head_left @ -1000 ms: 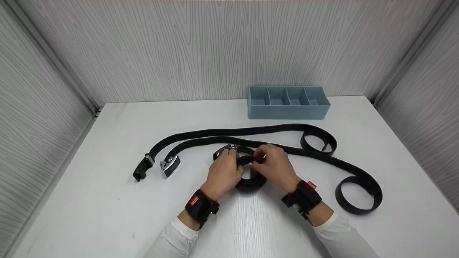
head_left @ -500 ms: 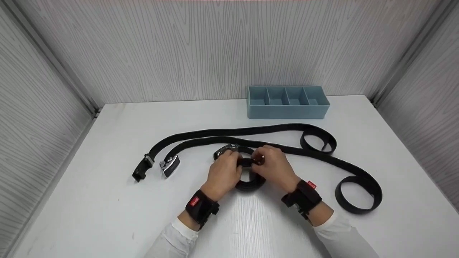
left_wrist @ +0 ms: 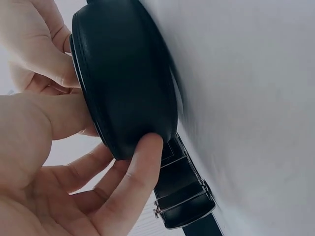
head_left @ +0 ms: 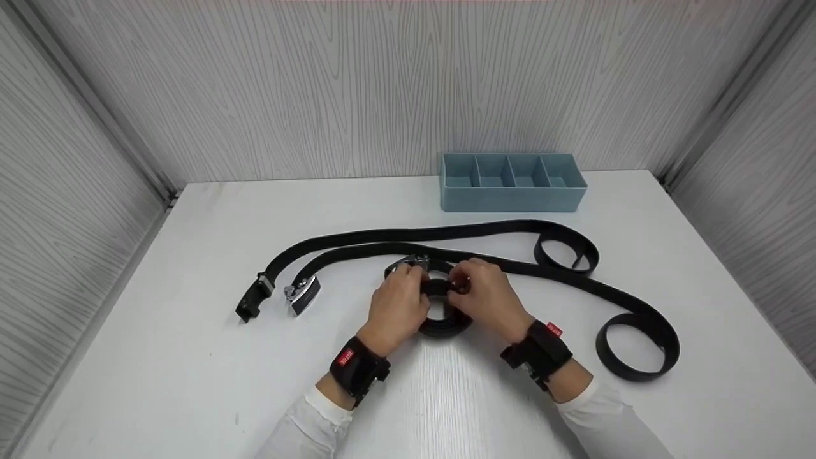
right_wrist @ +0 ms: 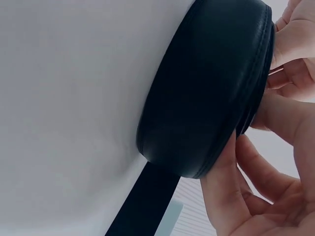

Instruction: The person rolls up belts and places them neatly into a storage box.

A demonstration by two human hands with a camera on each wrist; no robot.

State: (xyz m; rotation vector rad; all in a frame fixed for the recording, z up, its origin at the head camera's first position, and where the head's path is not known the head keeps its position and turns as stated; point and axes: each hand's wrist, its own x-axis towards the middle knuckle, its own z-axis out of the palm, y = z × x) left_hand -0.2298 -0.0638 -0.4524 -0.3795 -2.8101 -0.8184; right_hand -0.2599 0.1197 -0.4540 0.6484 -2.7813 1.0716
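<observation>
A black belt [head_left: 444,329], wound into a coil, stands on its edge on the white table between both hands. My left hand [head_left: 396,306] grips the coil's left side, close to its metal buckle [left_wrist: 183,199]. In the left wrist view one fingertip presses the outer wrap [left_wrist: 123,73] while the thumb reaches inside. The coil's right side is held by my right hand [head_left: 489,296], its fingers curled at the rim and inner layers [right_wrist: 253,93]. A short stretch of strap spans the coil's middle between the two hands. Fingers partly hide the buckle in the head view.
Behind the coil, two more black belts lie stretched out. One has its buckle [head_left: 255,298] at left and a looped tail [head_left: 593,252]; the other has a silver-edged buckle [head_left: 304,296] and a loop [head_left: 605,357] at right. A blue four-slot box [head_left: 513,199] stands at the back.
The coil has turned slightly, its buckle shifting a little to the right. The strap across its middle now lies more level. Both hands keep their grip nearly in place.
</observation>
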